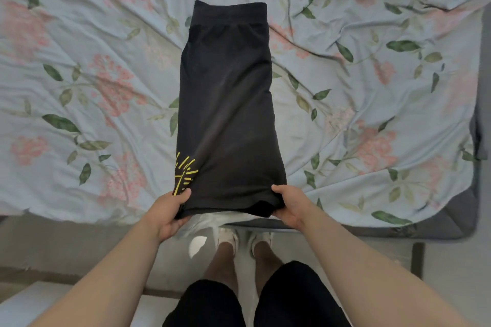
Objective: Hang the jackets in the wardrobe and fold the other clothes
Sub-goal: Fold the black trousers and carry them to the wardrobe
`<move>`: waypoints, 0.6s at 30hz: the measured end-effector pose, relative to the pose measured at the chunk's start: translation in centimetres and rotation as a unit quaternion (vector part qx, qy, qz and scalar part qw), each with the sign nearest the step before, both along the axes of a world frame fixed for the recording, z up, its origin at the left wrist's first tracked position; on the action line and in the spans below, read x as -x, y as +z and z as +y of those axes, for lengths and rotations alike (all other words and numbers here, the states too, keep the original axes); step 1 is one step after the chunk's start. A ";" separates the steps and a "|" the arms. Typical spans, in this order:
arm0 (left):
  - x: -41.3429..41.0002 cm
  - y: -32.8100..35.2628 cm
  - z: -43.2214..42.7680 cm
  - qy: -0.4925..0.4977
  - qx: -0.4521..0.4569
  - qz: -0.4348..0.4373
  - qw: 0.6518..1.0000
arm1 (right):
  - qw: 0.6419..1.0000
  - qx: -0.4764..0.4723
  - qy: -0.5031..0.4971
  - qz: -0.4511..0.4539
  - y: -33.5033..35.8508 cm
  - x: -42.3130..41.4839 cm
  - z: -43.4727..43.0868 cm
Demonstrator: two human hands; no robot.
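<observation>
A pair of black shorts [227, 103] with a yellow print near the hem lies folded lengthwise on the bed, waistband at the far end. My left hand [174, 211] pinches the near left corner of the hem, thumb on top beside the yellow print. At the near right corner my right hand [288, 206] grips the hem, thumb on top and fingers under the cloth. The near edge of the shorts hangs slightly past the bed's edge.
The bed is covered by a rumpled pale blue floral sheet [372, 93], bunched at the far right. The grey mattress edge [451, 223] shows at the right and front. My legs and white shoes [243, 237] stand on the floor just below the bed.
</observation>
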State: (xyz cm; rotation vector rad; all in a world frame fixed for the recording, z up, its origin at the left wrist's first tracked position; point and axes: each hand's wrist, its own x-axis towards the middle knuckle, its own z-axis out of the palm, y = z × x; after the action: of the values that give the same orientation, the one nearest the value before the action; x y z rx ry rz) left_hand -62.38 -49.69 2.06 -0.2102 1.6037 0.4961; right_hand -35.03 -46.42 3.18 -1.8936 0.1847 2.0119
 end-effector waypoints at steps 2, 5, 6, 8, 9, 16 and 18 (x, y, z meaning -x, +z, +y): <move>-0.6 0.4 -3.0 0.007 0.038 -0.003 0.999 | 0.999 0.027 0.024 -0.009 0.7 -0.9 -2.3; -1.8 1.7 -7.8 -0.007 0.102 -0.013 0.995 | 0.996 0.075 0.046 -0.015 2.1 -2.2 -6.4; -2.1 2.1 -9.3 -0.016 0.126 -0.021 0.992 | 0.994 0.089 0.055 -0.016 2.3 -2.6 -7.7; -2.4 3.2 -11.9 -0.033 0.167 -0.031 0.985 | 0.989 0.121 0.079 -0.025 2.7 -3.3 -10.2; -2.6 3.8 -12.8 -0.034 0.182 -0.035 0.982 | 0.986 0.138 0.094 -0.030 2.9 -3.7 -11.2; -2.6 5.4 -8.9 0.011 0.046 0.040 0.998 | 0.988 0.051 0.110 -0.097 4.0 -4.0 -8.9; -2.1 6.3 -5.1 0.051 -0.020 0.024 0.998 | 0.993 -0.023 0.073 -0.090 4.5 -4.0 -5.7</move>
State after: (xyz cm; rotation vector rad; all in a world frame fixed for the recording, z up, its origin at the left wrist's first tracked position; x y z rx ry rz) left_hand -60.27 -54.76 8.39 -0.2533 1.6338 0.6150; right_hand -31.05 -52.11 7.67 -2.0989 -0.0469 1.9037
